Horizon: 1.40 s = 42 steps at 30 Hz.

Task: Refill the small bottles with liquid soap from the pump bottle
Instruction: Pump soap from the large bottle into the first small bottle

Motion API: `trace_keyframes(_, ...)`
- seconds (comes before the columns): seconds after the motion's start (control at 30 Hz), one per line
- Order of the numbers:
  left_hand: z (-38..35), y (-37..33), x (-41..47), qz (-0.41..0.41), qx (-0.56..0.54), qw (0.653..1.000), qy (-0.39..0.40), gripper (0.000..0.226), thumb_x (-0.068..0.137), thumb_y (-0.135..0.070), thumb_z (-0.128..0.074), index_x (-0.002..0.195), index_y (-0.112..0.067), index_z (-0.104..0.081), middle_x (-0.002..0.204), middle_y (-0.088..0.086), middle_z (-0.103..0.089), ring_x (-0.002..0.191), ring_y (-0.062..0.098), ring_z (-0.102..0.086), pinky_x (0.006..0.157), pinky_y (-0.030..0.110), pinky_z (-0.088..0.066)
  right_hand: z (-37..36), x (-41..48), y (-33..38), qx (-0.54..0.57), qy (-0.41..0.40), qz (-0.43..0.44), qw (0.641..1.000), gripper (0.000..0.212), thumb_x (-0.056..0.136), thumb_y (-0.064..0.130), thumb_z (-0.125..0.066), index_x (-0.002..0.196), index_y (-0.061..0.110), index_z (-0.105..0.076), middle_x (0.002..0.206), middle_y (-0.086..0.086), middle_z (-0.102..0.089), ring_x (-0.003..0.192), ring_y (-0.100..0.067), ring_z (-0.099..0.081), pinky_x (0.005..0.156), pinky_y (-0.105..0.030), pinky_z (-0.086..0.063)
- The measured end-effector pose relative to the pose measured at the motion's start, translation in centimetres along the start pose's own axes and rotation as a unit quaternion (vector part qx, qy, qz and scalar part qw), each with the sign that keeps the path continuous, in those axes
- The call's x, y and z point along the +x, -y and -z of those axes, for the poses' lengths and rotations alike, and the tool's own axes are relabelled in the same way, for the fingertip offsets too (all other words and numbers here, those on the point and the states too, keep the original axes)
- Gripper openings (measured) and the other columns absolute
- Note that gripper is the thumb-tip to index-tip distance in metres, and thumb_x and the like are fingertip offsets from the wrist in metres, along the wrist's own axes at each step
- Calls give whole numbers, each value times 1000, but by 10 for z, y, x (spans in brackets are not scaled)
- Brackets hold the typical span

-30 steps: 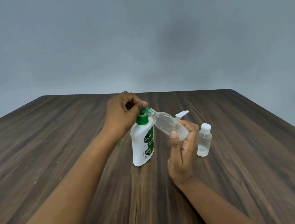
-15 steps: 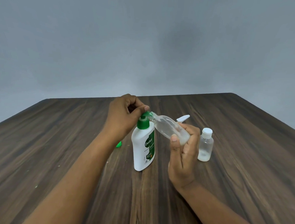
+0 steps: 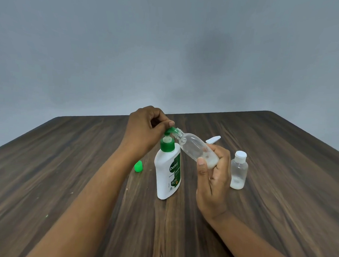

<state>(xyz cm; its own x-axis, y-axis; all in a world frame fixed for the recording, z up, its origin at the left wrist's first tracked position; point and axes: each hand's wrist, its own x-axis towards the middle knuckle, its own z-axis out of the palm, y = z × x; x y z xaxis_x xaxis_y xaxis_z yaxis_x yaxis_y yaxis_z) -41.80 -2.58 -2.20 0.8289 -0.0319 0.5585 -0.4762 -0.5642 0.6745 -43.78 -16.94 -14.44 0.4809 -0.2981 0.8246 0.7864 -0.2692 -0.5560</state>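
l hand (image 3: pixel 145 131) is curled over the green pump head of the dettol pump bottle (image 3: pixel 167 173), thumb on the spout. the bottle stands upright mid-counter (image 3: pixel 65 182), nearer the far edge. r hand (image 3: pixel 213 180) grips a clear small bottle (image 3: pixel 195 149) by its base, tilted, open neck at the spout, w/ whitish soap pooled at its low end. second small bottle (image 3: pixel 238 170), white cap on, stands upright toward the right edge. green cap (image 3: pixel 138 166) lies on the left-edge side. white lid (image 3: pixel 213 139) sits behind the held bottle; can't tell what it rests on.
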Motion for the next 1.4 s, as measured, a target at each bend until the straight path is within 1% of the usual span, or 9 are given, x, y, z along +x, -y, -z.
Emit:
trace_keyframes(0.13,-7,5,-7,3,2,1000,8,19,81,-11,-68,64,-18,-63,70,-5,-62,60,0,-53,57,10,-39,0,-2,0,7,-4,4,1000,23,94,22,-43,114,10,-45,107,4,-54,93,-4,-55,80,-14,-43)
trace_keyframes(0.23,-10,7,-12,-2,-6,1000,-19,24,80,-10,-68,61,-22,-59,75,1,-65,62,-1,-52,56,6,-38,0,-3,1,16,-10,3,1000,23,93,21,-42,112,7,-45,104,3,-53,90,-3,-54,78,-13,-43)
trace_keyframes(0.43,-7,0,-9,-25,3,999,-29,18,81,-13,-69,66,-20,-64,75,0,-65,63,2,-54,58,8,-39,1,-2,-1,10,-4,9,1000,22,94,22,-43,115,14,-44,107,18,-51,91,-3,-53,77,-15,-43)
trace_keyframes(0.57,-2,-2,-2,-37,31,999,-4,19,81,-13,-68,64,-22,-64,71,-6,-62,64,4,-55,58,7,-39,1,-2,-2,2,6,5,1000,23,94,23,-45,117,18,-43,104,1,-53,88,-11,-54,73,-23,-46)
trace_keyframes(0.63,-4,1,-3,-36,20,999,-11,18,81,-12,-68,65,-20,-64,71,-4,-61,64,4,-54,57,8,-38,1,-2,-2,3,6,4,1000,23,94,23,-45,116,17,-44,103,-1,-52,87,-11,-54,73,-24,-46)
trace_keyframes(1.0,-13,13,-13,-27,-20,999,-27,25,82,-10,-67,63,-25,-58,76,0,-64,61,-3,-52,57,7,-38,0,-7,-2,-15,-3,3,1000,23,95,23,-43,114,12,-43,103,5,-52,84,-11,-54,71,-22,-45)
trace_keyframes(1.17,-7,6,-7,-42,1,999,-26,19,82,-13,-67,65,-20,-61,74,0,-62,63,3,-53,58,12,-39,1,-5,-1,-21,12,8,1000,22,95,24,-43,116,18,-41,104,21,-48,82,-5,-52,70,-14,-42)
trace_keyframes(1.27,-4,5,-3,-40,6,999,-9,13,82,-14,-67,70,-10,-65,76,5,-63,69,14,-58,64,25,-43,0,-6,0,-21,15,10,1000,22,95,25,-43,117,24,-40,102,20,-48,79,-8,-52,69,-15,-42)
trace_keyframes(1.4,-7,7,-4,-40,7,999,-7,16,83,-12,-66,67,-14,-62,74,1,-61,68,12,-55,60,16,-40,0,-8,-1,-12,15,1,1000,22,95,26,-43,117,25,-40,101,11,-50,78,-9,-52,68,-16,-42)
